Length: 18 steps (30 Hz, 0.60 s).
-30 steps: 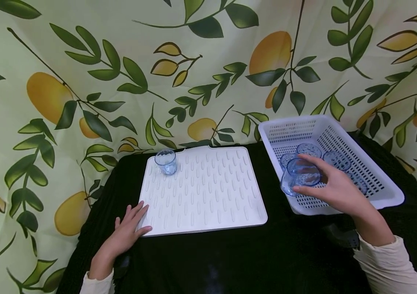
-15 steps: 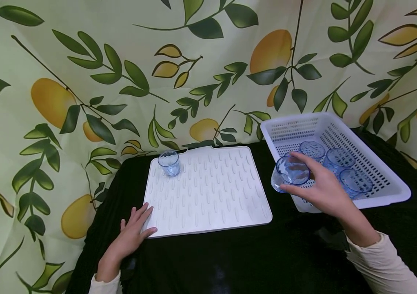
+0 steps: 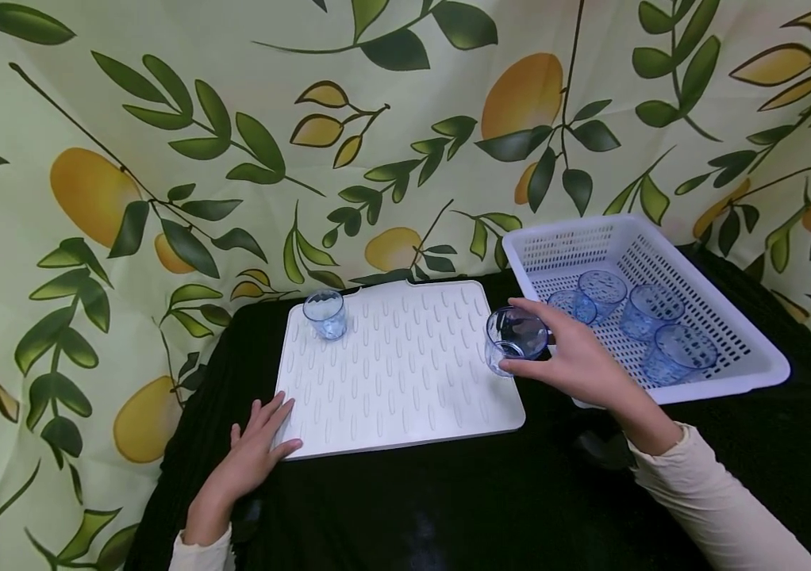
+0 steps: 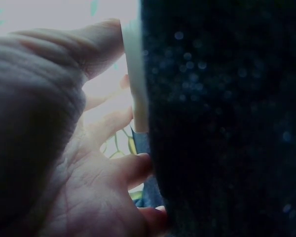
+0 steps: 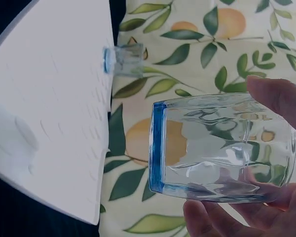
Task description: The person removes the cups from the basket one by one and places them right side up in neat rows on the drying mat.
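Note:
My right hand (image 3: 577, 357) holds a clear blue drinking glass (image 3: 516, 333) between thumb and fingers, over the right edge of the white ribbed drying mat (image 3: 398, 373). In the right wrist view the glass (image 5: 222, 148) shows a thick blue base, with fingers on both sides near its rim. Another blue glass (image 3: 325, 315) stands at the mat's back left corner. At the mat's front left corner rests my left hand (image 3: 248, 452), fingers spread and fairly straight; the left wrist view shows its thumb and fingers (image 4: 133, 168) against the mat's edge (image 4: 135, 79).
A white perforated plastic basket (image 3: 748, 373) sits to the right of the mat, with several blue glasses (image 3: 651, 312) inside. Black cloth (image 3: 405, 507) covers the table. A fruit-and-leaf patterned curtain (image 3: 234, 95) hangs right behind.
My right hand has carried the glass leftward, out of the basket and over to the mat's right edge. The left hand stays on the mat's corner.

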### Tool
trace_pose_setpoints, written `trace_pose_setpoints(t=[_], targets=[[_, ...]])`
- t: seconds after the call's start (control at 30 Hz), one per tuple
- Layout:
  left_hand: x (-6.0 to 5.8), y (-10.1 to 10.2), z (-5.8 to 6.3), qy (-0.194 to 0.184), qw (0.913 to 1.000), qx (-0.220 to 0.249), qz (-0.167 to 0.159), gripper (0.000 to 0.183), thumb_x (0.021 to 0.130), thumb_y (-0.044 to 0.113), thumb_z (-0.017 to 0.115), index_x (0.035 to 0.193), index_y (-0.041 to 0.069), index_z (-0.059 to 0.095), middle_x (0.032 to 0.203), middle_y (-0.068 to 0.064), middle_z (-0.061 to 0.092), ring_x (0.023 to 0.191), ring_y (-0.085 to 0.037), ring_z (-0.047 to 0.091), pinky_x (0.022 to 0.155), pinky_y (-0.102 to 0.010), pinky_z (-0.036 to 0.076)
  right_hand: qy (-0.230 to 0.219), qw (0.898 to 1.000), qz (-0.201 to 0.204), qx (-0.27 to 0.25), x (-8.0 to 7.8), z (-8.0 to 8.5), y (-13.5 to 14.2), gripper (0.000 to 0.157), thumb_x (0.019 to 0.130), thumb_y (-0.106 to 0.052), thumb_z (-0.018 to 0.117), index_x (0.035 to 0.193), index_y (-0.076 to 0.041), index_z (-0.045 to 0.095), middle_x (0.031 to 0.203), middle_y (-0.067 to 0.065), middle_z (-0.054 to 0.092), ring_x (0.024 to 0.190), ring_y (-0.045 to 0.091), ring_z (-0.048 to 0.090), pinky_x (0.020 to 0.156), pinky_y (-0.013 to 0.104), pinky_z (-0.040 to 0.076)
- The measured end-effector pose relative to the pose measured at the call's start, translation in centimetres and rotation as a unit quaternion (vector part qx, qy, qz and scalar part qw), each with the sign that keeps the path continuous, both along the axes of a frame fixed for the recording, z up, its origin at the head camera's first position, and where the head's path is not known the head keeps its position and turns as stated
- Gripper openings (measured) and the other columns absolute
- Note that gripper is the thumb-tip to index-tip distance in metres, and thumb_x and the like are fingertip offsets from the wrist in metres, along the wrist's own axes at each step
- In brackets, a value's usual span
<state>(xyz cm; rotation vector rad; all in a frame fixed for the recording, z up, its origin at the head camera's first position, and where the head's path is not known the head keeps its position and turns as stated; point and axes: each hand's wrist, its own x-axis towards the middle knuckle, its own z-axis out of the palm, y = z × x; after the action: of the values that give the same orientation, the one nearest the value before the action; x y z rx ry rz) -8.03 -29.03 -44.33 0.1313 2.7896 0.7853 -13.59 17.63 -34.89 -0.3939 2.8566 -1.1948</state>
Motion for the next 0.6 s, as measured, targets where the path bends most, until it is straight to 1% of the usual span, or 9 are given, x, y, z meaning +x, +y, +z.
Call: trace_pose_setpoints(t=[0.17,0.23,0.37,0.47,0.6], targets=[[0.0,-0.3,0.0,-0.002,1.0,0.006,0.0,0.076,0.095,0.035,0.065,0.155,0.003,0.031,0.164,-0.025,0.014,0.148,-0.057,-0.005,0.104,-0.082,-0.007,0.007,1.0,0.018,0.014,-0.4,-0.5,-1.7,0.09,0.078,-0.041,0.085,0.151,-0.016,0.04,0.142,0.017,0.054,0.119,0.036,0.059,0.095,0.056,0.049],[0.0,-0.4,0.0,-0.001,1.0,0.002,0.002,0.075,0.095,0.034,0.065,0.155,0.003,0.031,0.164,-0.025,0.014,0.148,-0.056,-0.004,0.104,-0.082,-0.007,0.004,0.999,0.03,0.009,-0.6,-0.8,-2.5,0.09,0.077,-0.039,0.086,0.151,-0.016,0.04,0.144,0.015,0.054,0.119,0.035,0.06,0.094,0.054,0.051],[0.0,-0.6,0.1,0.006,0.9999,-0.007,0.006,0.074,0.095,0.032,0.065,0.154,0.003,0.032,0.163,-0.026,0.016,0.148,-0.057,-0.002,0.104,-0.082,-0.005,-0.006,0.999,0.049,-0.004,-1.0,-1.1,-4.1,0.09,0.077,-0.04,0.086,0.151,-0.017,0.04,0.147,0.013,0.051,0.121,0.032,0.059,0.098,0.052,0.05],[0.0,-0.5,0.2,-0.007,0.9999,-0.005,0.006,0.074,0.096,0.033,0.065,0.155,0.004,0.031,0.164,-0.025,0.014,0.149,-0.056,-0.004,0.105,-0.081,-0.006,-0.008,0.998,0.056,-0.003,-1.3,-1.5,-5.1,0.089,0.077,-0.04,0.086,0.151,-0.018,0.041,0.147,0.012,0.052,0.122,0.03,0.058,0.101,0.052,0.049],[-0.2,-0.1,0.2,-0.02,0.9998,-0.008,0.005,0.074,0.096,0.032,0.064,0.156,0.005,0.029,0.165,-0.023,0.012,0.15,-0.054,-0.006,0.106,-0.081,-0.007,-0.01,0.998,0.06,0.004,-1.6,-2.0,-6.0,0.089,0.076,-0.041,0.086,0.15,-0.019,0.042,0.145,0.011,0.053,0.12,0.029,0.059,0.099,0.051,0.051]])
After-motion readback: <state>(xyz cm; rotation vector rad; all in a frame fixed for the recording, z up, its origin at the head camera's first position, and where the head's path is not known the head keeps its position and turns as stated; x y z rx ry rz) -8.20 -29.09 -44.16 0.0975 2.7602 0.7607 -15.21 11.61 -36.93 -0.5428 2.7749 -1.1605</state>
